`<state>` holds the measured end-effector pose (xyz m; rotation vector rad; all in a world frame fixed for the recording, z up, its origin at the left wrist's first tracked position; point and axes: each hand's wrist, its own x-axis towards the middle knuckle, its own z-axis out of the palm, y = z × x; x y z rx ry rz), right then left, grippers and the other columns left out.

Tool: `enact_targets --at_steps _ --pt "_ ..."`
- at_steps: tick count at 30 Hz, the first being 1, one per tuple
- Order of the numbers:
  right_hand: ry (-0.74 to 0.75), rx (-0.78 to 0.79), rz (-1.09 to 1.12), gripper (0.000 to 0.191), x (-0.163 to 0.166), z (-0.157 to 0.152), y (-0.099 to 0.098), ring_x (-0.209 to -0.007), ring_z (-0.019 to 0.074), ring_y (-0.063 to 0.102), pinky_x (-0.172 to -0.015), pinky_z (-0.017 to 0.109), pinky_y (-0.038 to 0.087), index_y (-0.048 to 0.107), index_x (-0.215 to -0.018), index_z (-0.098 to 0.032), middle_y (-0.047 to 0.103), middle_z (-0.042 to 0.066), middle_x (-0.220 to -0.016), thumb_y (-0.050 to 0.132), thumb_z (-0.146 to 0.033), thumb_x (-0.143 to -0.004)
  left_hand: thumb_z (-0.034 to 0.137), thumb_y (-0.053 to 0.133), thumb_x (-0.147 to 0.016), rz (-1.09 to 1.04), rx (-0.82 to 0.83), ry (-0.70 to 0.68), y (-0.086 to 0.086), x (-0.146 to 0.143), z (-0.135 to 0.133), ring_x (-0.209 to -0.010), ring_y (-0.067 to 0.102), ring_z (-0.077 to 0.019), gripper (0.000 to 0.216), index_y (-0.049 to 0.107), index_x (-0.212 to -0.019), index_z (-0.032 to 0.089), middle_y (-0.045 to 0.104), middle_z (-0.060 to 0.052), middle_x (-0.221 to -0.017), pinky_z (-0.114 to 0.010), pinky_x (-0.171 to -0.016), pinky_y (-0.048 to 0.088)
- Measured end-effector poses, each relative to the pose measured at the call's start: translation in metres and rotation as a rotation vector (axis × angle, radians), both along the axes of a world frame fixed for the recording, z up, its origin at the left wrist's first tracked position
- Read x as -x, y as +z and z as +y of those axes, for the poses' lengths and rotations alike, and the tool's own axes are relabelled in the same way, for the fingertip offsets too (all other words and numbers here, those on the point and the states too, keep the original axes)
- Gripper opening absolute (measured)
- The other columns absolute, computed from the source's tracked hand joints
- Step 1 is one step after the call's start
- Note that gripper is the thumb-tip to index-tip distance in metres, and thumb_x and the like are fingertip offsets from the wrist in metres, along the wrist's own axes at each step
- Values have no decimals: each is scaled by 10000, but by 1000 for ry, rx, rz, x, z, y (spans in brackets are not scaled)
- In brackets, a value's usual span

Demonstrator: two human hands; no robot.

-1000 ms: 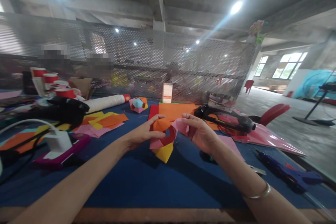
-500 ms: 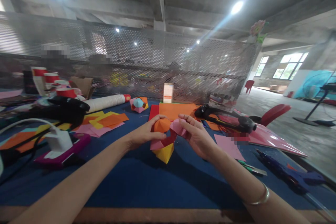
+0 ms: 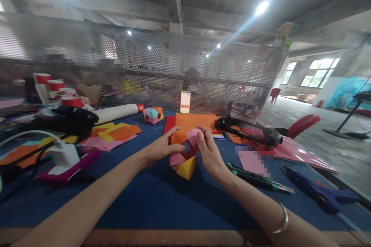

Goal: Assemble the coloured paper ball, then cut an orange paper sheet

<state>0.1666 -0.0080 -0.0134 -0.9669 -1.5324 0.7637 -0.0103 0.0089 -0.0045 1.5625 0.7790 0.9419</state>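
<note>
Above the blue table mat, both hands hold a folded paper model made of orange, pink and yellow pieces, with an opening in its middle. My left hand is closed on its orange part, thumb along the near side. My right hand pinches the pink piece at the upper right, thumb in front and fingers behind. The yellow point hangs toward me. Some of the model is hidden by the fingers. Behind it to the left stands a similar finished-looking paper shape in blue, pink and orange.
On the left lie loose paper sheets, a purple power strip with a white plug, and a stack of paper cups. To the right are a green-black cutter knife, a blue glue gun, a black stapler-like tool and pink paper.
My right hand has drawn inward and turned more upright around the pink piece. The model has shifted slightly right. More of the cutter knife shows beside my right forearm.
</note>
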Motion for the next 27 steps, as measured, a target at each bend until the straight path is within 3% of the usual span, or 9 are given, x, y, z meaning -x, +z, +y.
enact_targets --at_steps 5,12,15,19,22,27 --pt "2 -21 -26 427 3 2 -5 -1025 177 561 -947 366 426 487 -1178 -211 597 55 -1113 400 -557 -944 314 704 -708 18 -26 -29 -2 1 2 -1152 548 -241 621 431 -1253 195 615 -61 -1176 -387 -983 412" --pt "-3 -33 -42 396 1 5 -8 -952 186 597 -888 419 466 513 -1180 -178 608 59 -1069 449 -500 -959 411 701 -723 120 -72 10 -3 5 4 -1173 536 -267 719 352 -1321 218 570 -93 -1228 -440 -996 418" --pt "-3 -41 -43 384 1 7 -9 -956 187 603 -879 420 479 525 -1183 -176 608 61 -1089 470 -483 -958 463 712 -726 192 -161 56 0 7 2 -1309 424 -291 767 327 -1353 246 440 -115 -1393 -466 -1079 341" --pt "-16 -30 -41 364 0 10 -9 -906 176 617 -841 406 501 543 -1168 -171 619 50 -1043 488 -462 -957 443 838 -560 299 -278 84 2 12 -2 -1367 330 -363 1064 227 -1412 259 253 -153 -1506 -545 -1109 286" --pt "-19 -19 -48 357 -1 10 -9 -869 165 623 -803 386 516 554 -1152 -167 625 43 -1008 489 -461 -959 429 892 -458 374 -343 76 -1 14 -8 -1394 264 -395 1206 190 -1424 262 189 -162 -1528 -593 -1129 230" --pt "-29 -21 -82 360 -2 10 -8 -880 167 621 -802 384 515 564 -1140 -169 626 48 -1030 493 -470 -954 468 880 -483 461 -498 133 -8 10 -14 -1431 211 -358 1227 121 -1426 270 142 -155 -1541 -571 -1161 199"
